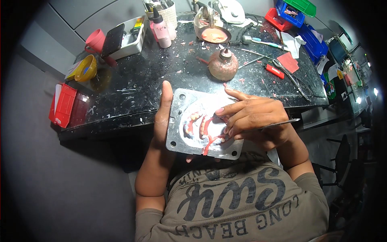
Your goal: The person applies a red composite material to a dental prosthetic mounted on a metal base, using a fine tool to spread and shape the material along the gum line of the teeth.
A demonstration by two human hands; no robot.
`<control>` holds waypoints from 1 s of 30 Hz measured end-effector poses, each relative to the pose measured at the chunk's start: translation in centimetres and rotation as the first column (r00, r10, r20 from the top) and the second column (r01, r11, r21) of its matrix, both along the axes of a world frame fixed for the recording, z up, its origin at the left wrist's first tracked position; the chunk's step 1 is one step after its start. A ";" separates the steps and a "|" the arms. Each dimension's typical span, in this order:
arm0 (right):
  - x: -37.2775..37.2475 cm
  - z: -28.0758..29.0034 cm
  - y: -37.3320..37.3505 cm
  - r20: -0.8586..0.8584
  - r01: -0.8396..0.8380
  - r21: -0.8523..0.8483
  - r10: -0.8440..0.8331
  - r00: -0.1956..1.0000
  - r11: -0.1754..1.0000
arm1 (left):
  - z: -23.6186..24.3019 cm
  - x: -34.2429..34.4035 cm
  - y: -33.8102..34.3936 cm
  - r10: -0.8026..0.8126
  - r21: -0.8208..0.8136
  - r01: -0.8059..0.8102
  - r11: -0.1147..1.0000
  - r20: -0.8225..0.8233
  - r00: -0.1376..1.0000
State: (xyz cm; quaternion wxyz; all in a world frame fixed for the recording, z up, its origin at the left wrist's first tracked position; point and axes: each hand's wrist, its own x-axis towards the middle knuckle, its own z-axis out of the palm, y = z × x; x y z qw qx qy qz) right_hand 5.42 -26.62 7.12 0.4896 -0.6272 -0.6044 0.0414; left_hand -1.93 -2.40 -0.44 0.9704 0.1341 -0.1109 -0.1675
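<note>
Left forearm runs nearly straight up to the hand; left hand (pixel 162 117) grips the metal flask plate (pixel 171 135) by its left edge, thumb straight up along the side, other fingers underneath, two tips peeking out below. Plate is held in front of the chest, just off the near table edge, slightly tilted. Right elbow bent, right hand (pixel 260 115) palm-down over the plate's right side: fingers bunched together and curled, index a bit apart, pinching one thin metal tool (pixel 278 124), its shaft pointing right. Working tip hidden by the fingers. Counts: 1 plate, 3 corner holes visible, fourth corner covered; at least 2 toothed pink pieces (pixel 203 128) in the white plaster, 1 forked red wax strip (pixel 207 147) running to the near rim. On the table (pixel 133 94): 1 round bottle (pixel 223 69), 1 black-capped squeeze bottle (pixel 162 35), 1 red lighter (pixel 274 71), 1 toothbrush (pixel 267 43), 1 pan (pixel 213 35).
</note>
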 end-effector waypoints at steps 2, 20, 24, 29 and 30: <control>0.3 -0.2 0.0 0.002 -0.008 -0.001 0.008 1.000 1.000 | 0.1 0.0 0.0 -0.016 -0.020 0.016 1.000 -0.011 1.000; 0.2 -0.2 -0.1 0.006 -0.013 0.014 0.013 1.000 1.000 | 0.5 -0.2 0.0 -0.077 -0.104 0.070 0.992 -0.063 0.995; 0.1 0.0 -0.1 0.000 -0.003 -0.009 0.003 1.000 1.000 | 0.3 0.0 0.0 -0.068 -0.075 0.065 0.995 -0.040 0.997; 0.6 -0.8 -0.1 0.018 -0.015 0.000 0.015 1.000 1.000 | 0.3 0.1 0.1 -0.070 -0.063 0.067 0.996 -0.035 0.997; 0.7 -1.2 -0.1 0.007 0.058 0.078 -0.059 0.998 0.995 | 0.3 0.2 0.1 -0.088 -0.066 0.087 0.994 -0.017 0.996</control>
